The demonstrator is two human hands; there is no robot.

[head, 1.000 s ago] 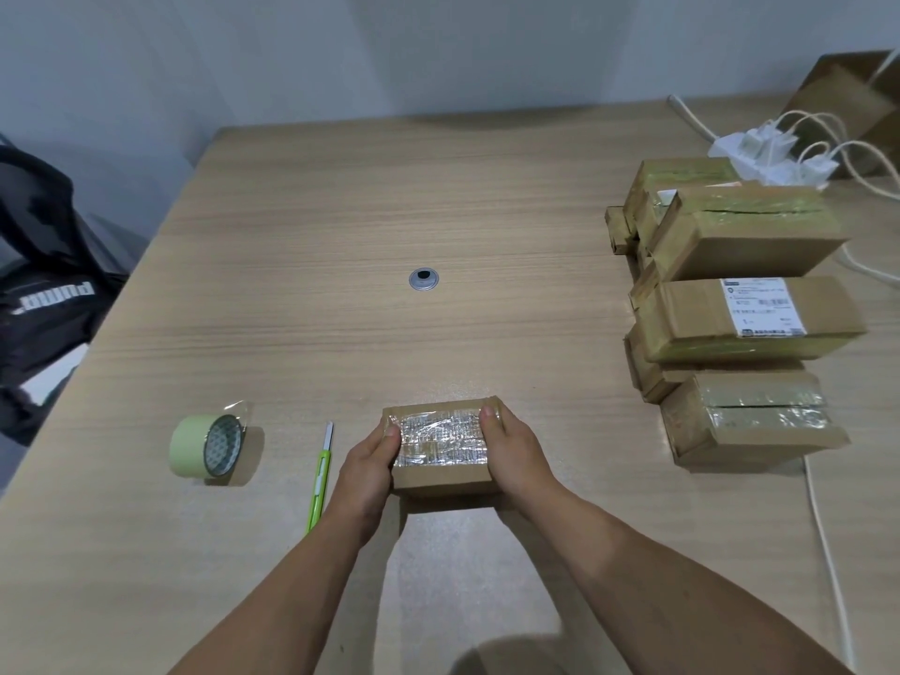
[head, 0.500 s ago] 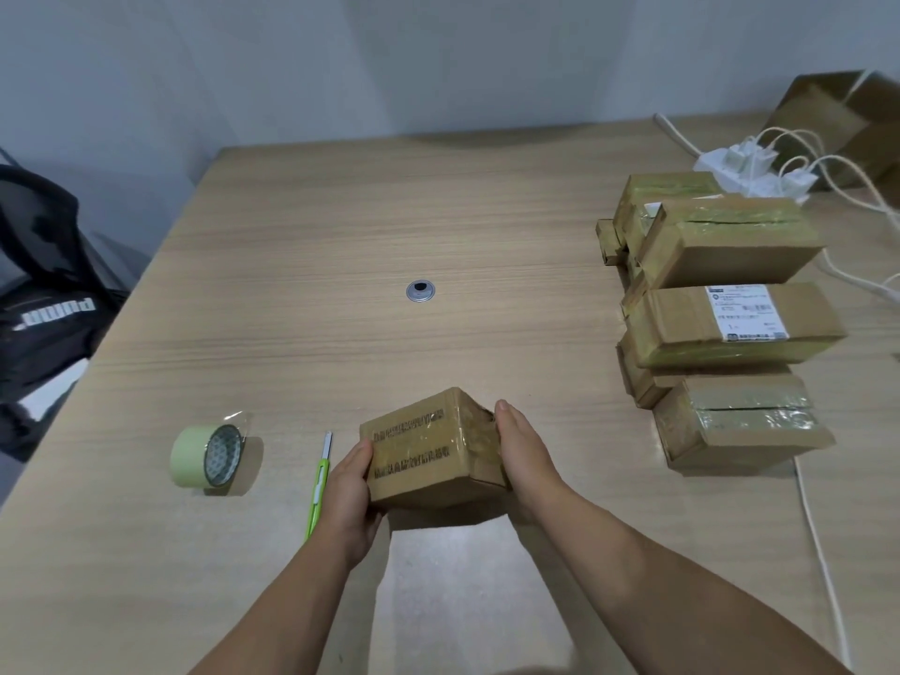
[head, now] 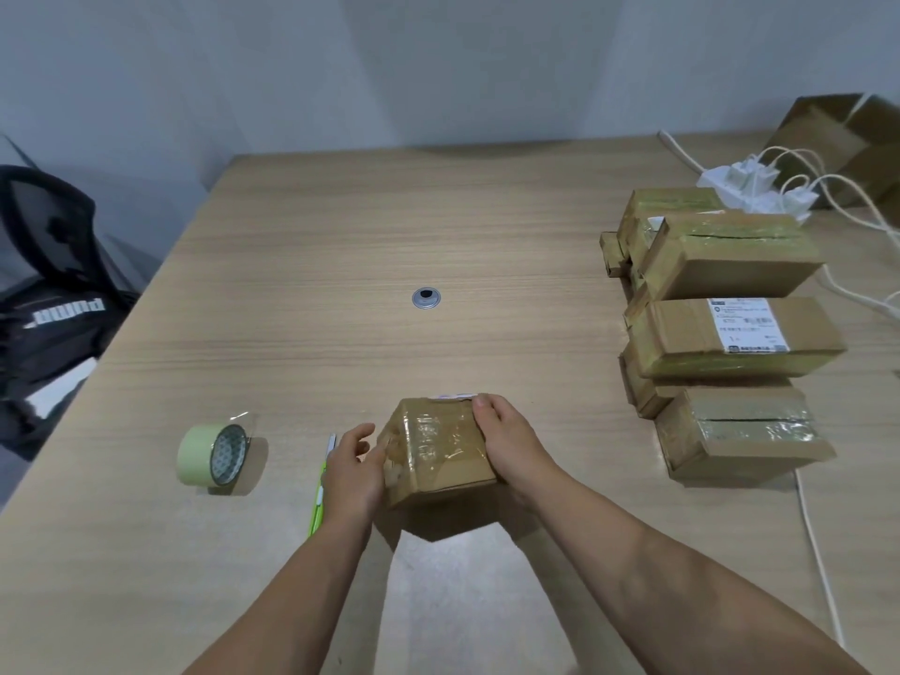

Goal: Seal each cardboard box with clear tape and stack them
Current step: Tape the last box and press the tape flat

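A small cardboard box (head: 440, 453) wrapped in shiny clear tape is tilted up just above the wooden table (head: 341, 246), near its front. My right hand (head: 506, 440) grips the box's right side. My left hand (head: 353, 472) rests against its left side, fingers partly spread. A roll of tape (head: 212, 455) with a green rim stands on edge to the left. Between the roll and my left hand lies a green cutter (head: 321, 489), partly hidden by the hand. At the right, several taped boxes (head: 730, 328) lie stacked in a row.
A round metal grommet (head: 426, 299) sits in the table's middle. White chargers and cables (head: 759, 187) lie at the back right beside an open carton (head: 847, 138). A cable (head: 818, 552) runs along the right edge. A black bag (head: 44, 309) rests off the table's left side.
I have lifted the box off the table and turned it over, so a different taped face now points up. My left hand has loosened and slid along the left side.
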